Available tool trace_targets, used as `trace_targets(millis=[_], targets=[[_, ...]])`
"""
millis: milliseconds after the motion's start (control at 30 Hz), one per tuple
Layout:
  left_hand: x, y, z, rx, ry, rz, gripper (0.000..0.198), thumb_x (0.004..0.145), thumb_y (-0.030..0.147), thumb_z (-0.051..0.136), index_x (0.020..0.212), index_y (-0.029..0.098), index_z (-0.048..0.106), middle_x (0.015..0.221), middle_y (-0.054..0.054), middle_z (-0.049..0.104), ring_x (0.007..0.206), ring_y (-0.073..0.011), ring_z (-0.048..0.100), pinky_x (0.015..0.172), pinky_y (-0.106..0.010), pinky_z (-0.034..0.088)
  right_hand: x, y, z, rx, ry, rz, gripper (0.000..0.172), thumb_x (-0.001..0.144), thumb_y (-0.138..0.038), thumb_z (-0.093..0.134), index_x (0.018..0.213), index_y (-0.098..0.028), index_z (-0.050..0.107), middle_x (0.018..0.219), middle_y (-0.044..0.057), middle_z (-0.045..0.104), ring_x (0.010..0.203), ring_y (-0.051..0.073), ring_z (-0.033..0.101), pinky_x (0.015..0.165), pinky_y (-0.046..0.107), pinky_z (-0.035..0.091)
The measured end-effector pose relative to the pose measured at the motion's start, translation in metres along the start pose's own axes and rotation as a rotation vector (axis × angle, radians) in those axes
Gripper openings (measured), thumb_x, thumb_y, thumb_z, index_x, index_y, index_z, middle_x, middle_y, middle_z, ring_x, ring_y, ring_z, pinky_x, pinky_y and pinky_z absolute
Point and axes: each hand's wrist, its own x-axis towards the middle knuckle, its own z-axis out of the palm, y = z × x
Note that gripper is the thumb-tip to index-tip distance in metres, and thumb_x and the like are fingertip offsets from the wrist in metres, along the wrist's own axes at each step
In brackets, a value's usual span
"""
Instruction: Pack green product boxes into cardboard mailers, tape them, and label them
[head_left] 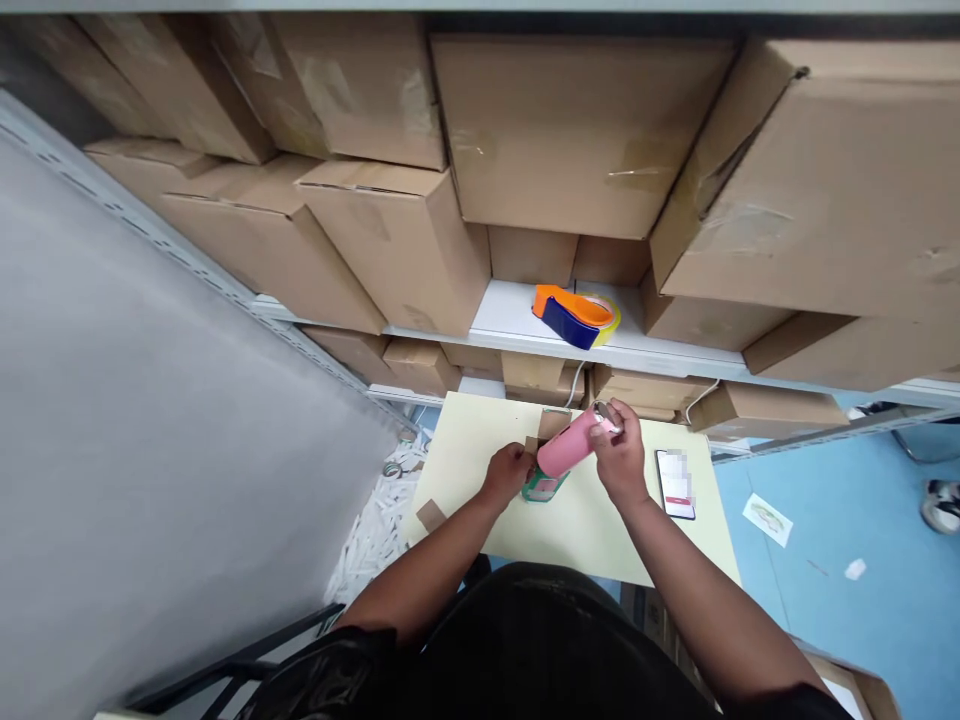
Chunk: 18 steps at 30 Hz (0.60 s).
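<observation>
A pink cylindrical bottle (567, 445) is held at a slant over the pale table (480, 430). My right hand (621, 455) is closed round its upper end, where a metallic part shows. My left hand (508, 472) is closed at the edge of a small green-edged package (546, 487) that lies beneath the bottle's lower end. Brown cardboard (555, 424) shows behind the bottle. What exactly the left fingers pinch is too small to tell.
A phone (676, 484) lies on the table's right side, and a brown scrap (430, 515) near its left edge. Behind stand shelves of cardboard boxes (570, 130) with an orange and blue tape dispenser (574, 315). Shredded paper (375, 530) covers the floor at left.
</observation>
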Motion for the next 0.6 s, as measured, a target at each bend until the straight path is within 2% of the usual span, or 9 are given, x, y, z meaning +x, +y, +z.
trace_targets(millis=[133, 233, 333, 500, 600], targets=[[-0.012, -0.004, -0.005, 0.063, 0.003, 0.063, 0.016, 0.085, 0.03, 0.056, 0.072, 0.023, 0.053, 0.067, 0.0, 0.067, 0.066, -0.0168, 0.065, 0.063, -0.026, 0.046, -0.011, 0.021, 0.016, -0.212, -0.117, -0.082, 0.077, 0.077, -0.057, 0.078, 0.14, -0.02, 0.054, 0.139, 0.016, 0.062, 0.128, 0.035, 0.058, 0.113, 0.054, 0.044], [-0.02, -0.005, -0.008, 0.128, -0.007, 0.117, 0.013, 0.085, 0.027, 0.056, 0.073, 0.022, 0.056, 0.075, -0.001, 0.071, 0.073, -0.0178, 0.066, 0.065, -0.027, 0.044, -0.025, 0.041, 0.019, -0.385, -0.174, -0.136, 0.072, 0.079, -0.053, 0.077, 0.14, -0.02, 0.055, 0.135, 0.016, 0.064, 0.124, 0.035, 0.059, 0.11, 0.055, 0.046], [-0.026, -0.009, -0.01, 0.194, -0.002, 0.141, 0.014, 0.086, 0.026, 0.056, 0.072, 0.022, 0.054, 0.073, 0.001, 0.067, 0.074, -0.018, 0.063, 0.065, -0.027, 0.041, -0.038, 0.062, 0.02, -0.505, -0.228, -0.185, 0.069, 0.079, -0.048, 0.078, 0.139, -0.021, 0.057, 0.131, 0.015, 0.066, 0.125, 0.036, 0.058, 0.11, 0.057, 0.046], [-0.035, -0.013, -0.013, 0.227, -0.017, 0.171, 0.016, 0.088, 0.029, 0.056, 0.074, 0.022, 0.054, 0.068, 0.004, 0.061, 0.071, -0.0167, 0.057, 0.064, -0.026, 0.037, -0.057, 0.083, 0.021, -0.543, -0.327, -0.214, 0.057, 0.078, -0.047, 0.08, 0.126, -0.022, 0.063, 0.139, 0.017, 0.059, 0.133, 0.038, 0.052, 0.113, 0.06, 0.044], [-0.041, -0.014, -0.014, 0.207, -0.005, 0.19, 0.017, 0.088, 0.03, 0.057, 0.073, 0.022, 0.054, 0.069, 0.004, 0.059, 0.071, -0.0159, 0.057, 0.065, -0.026, 0.039, -0.069, 0.087, 0.015, -0.448, -0.338, -0.141, 0.071, 0.077, -0.049, 0.081, 0.137, -0.022, 0.054, 0.152, 0.019, 0.045, 0.138, 0.036, 0.049, 0.111, 0.057, 0.047]])
